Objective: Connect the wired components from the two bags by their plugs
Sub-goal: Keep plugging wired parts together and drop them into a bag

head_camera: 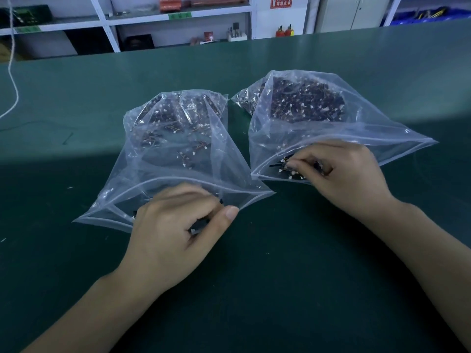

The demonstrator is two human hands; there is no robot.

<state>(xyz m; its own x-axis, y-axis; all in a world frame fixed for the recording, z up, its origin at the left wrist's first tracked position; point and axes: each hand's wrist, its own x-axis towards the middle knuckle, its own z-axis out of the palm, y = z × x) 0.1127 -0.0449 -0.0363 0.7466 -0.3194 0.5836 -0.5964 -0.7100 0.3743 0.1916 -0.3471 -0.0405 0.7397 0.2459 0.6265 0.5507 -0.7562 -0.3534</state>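
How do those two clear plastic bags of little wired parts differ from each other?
The left clear plastic bag lies nearer the person; the right clear plastic bag lies farther back on the green table. In the left bag the parts are spread thin; in the right they heap darkly at the far end. The left hand holds a dark part at its bag's mouth; the right hand picks among parts inside its bag. Both bags lie open.

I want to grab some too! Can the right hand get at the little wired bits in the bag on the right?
Probably yes. The right bag lies with its mouth open toward the person, and the right hand is already at that opening, its fingers curled on wired components there. Nothing blocks the way.
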